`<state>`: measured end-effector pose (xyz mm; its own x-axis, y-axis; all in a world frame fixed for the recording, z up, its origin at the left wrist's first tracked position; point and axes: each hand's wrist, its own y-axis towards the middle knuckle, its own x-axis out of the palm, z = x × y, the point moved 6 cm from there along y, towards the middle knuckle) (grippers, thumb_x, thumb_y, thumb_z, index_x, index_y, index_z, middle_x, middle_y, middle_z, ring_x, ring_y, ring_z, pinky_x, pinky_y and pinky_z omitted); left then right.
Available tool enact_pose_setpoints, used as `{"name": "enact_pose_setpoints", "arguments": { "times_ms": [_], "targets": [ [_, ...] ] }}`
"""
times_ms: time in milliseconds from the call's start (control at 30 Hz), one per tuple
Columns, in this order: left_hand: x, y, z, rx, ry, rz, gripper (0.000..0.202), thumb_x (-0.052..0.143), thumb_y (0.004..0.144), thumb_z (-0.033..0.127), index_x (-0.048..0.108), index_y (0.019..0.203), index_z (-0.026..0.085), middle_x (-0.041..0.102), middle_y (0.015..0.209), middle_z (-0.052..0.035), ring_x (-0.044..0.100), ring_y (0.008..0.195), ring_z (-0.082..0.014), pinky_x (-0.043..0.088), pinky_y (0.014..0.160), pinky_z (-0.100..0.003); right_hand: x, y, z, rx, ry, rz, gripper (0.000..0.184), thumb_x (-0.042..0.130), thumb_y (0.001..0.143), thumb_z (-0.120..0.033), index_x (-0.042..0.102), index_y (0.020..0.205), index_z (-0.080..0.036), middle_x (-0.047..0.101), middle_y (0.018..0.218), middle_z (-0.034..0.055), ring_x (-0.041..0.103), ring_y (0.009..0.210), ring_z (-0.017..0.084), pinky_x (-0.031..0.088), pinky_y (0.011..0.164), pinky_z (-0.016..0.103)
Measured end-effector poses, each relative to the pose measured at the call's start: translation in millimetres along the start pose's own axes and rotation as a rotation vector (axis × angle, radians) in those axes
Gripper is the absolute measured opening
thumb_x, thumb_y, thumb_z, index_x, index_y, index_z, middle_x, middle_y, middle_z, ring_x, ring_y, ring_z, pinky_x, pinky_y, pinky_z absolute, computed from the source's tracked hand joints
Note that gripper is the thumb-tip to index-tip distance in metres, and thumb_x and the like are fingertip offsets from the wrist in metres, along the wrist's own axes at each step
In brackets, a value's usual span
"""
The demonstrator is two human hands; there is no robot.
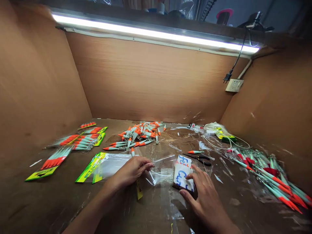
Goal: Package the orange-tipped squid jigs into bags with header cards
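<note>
My left hand is closed in a pinch on a clear plastic bag, which stretches to the right. A yellow strip shows just below that hand. My right hand rests on a small block wrapped in white paper with blue handwriting, its thumb and fingers bent over the near right side. Left of my left hand lie flat clear bags with yellow-green header cards. Behind the hands is a heap of orange and pale green fishing lures. One lure lies apart, beside black-handled pliers.
Packed lures lie at the left. More loose lures are piled at the right, near a white bag with cords. Cardboard walls enclose the table. A plug dangles beside a socket.
</note>
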<state>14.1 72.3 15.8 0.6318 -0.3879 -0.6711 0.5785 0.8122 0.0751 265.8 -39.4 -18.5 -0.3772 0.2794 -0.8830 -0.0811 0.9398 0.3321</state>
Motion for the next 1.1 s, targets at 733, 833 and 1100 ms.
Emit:
{"name": "enact_pose_setpoints", "arguments": {
  "times_ms": [733,833,1100],
  "targets": [
    [38.7,19.1,13.2,0.101,0.087,-0.193,0.044,0.045,0.100,0.049,0.076,0.098,0.017,0.070,0.080,-0.0018,0.055,0.069,-0.0134,0.037,0.063,-0.021,-45.5,-35.7,103.1,0.175,0.093,-0.077,0.060,0.062,0.085,-0.043,0.046,0.141,-0.026,0.052,0.144,0.0097,0.051,0.131,0.031,0.043,0.109,0.045],
    [42.0,20.3,13.6,0.104,0.144,-0.226,0.046,0.044,0.100,0.050,0.076,0.094,0.017,0.071,0.080,-0.0022,0.056,0.068,-0.0139,0.035,0.062,-0.021,-48.4,-42.6,100.9,0.162,0.186,-0.174,0.061,0.064,0.084,-0.039,0.045,0.141,-0.029,0.050,0.146,0.0072,0.050,0.132,0.029,0.042,0.111,0.042],
    [53.7,30.6,25.4,0.130,0.253,-0.298,0.037,0.049,0.098,0.048,0.077,0.100,0.023,0.075,0.084,-0.0039,0.063,0.072,-0.0166,0.039,0.067,-0.022,-46.4,-35.0,71.8,0.061,0.312,-0.262,0.060,0.067,0.078,-0.027,0.050,0.135,-0.029,0.050,0.146,0.0065,0.045,0.136,0.028,0.038,0.114,0.042]
  ]
}}
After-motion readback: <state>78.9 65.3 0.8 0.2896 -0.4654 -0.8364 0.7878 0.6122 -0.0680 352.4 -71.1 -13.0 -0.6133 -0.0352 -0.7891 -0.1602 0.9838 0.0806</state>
